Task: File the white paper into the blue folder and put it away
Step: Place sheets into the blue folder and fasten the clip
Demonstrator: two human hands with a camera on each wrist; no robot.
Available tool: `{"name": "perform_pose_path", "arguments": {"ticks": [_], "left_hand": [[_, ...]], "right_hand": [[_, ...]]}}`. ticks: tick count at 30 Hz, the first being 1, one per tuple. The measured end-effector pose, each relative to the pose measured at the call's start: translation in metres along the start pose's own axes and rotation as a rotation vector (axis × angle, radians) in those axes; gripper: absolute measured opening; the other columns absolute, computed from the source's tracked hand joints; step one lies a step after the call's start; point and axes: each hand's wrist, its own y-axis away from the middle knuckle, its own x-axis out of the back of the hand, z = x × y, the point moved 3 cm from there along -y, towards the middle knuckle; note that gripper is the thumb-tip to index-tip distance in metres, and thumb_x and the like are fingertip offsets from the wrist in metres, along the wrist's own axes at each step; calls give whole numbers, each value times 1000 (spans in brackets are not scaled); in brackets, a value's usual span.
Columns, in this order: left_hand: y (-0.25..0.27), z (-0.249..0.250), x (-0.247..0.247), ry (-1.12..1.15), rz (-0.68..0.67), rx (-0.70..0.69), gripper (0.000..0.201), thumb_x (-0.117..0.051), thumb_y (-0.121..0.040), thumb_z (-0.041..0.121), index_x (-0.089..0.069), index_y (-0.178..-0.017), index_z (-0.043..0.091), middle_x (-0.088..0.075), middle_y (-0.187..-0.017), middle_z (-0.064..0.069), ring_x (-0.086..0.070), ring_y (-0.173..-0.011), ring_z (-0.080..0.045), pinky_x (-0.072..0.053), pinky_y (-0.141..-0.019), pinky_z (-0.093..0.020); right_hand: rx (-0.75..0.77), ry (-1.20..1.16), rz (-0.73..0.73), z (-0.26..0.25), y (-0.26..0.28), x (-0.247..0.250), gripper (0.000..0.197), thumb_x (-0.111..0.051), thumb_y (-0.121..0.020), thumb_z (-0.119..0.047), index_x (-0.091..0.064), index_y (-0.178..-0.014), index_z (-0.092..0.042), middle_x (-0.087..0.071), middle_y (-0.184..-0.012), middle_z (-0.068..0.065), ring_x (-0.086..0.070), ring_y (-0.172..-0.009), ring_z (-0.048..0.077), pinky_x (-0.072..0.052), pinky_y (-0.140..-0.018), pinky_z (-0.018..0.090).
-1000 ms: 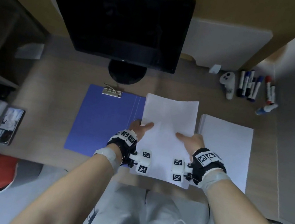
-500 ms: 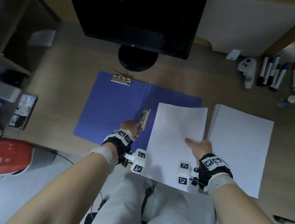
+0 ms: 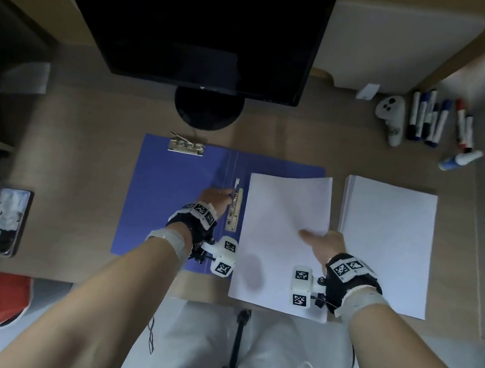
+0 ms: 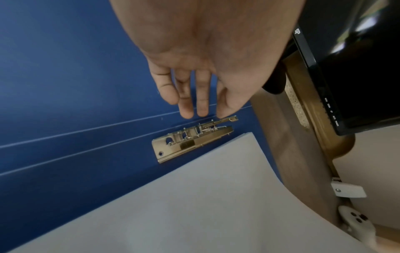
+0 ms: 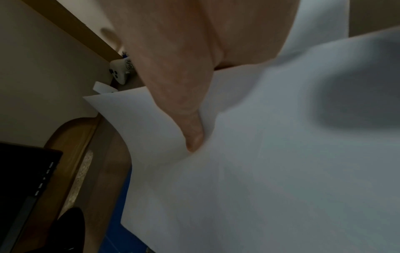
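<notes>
We see a blue folder point(image 3: 173, 204) lying open on a wooden desk point(image 3: 83, 131). Our right hand point(image 3: 325, 244) pinches the white paper point(image 3: 284, 223) at its right edge, thumb on top, holding it over the folder's right half. Our left hand point(image 3: 216, 197) reaches with straight, relaxed fingers point(image 4: 202, 102) to the lever of the metal clip point(image 4: 192, 138), just left of the paper.

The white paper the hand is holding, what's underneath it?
Under the white paper you can see the open blue folder and a bit of the desk. The right hand pinches it; anything else beneath is covered.
</notes>
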Motion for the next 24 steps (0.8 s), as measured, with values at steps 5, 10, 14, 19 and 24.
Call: {"name": "perform_pose_path", "arguments": {"ticks": [5, 10, 14, 19, 24], "left_hand": [[3, 3, 1, -77, -46, -31, 42, -49, -95, 20, -53, -138, 20, -53, -143, -8, -57, -121, -27, -45, -95, -31], [16, -3, 3, 137, 66, -18, 36, -57, -86, 13, -62, -122, 12, -62, -126, -9, -61, -112, -30, -49, -98, -36], [30, -8, -15, 246, 13, 34, 6, -62, -79, 17, -67, -75, 17, -61, -67, -5, -56, -63, -22, -47, -60, -28], [50, -17, -48, 45, -41, 90, 38, -53, -93, 33, -63, -121, 10, -63, -115, -16, -60, -109, -32, -45, -90, -32], [61, -31, -75, 69, -12, 146, 49, -49, -97, 34, -53, -132, 1, -54, -138, -21, -50, -130, -34, -40, -107, -36]], "right_hand": [[-9, 14, 12, 0, -4, -2, 84, -79, -73, -48, -49, -132, 5, -60, -127, 21, -58, -116, 37, -47, -100, 48], [31, -26, -21, -10, 3, 5, 92, -79, -74, -47, -41, -138, 8, -56, -131, 22, -54, -119, 37, -45, -101, 46], [78, -82, -52, -18, 1, 12, 98, -79, -78, -42, -29, -145, 10, -47, -143, 22, -47, -130, 37, -40, -104, 44], [54, -173, -93, -9, -7, 20, 113, -83, -71, -47, -20, -151, 2, -41, -149, 18, -42, -135, 35, -37, -108, 47], [56, -135, -104, 2, -18, 24, 109, -80, -75, -46, -18, -151, 1, -38, -150, 20, -40, -135, 36, -36, -107, 47]]}}
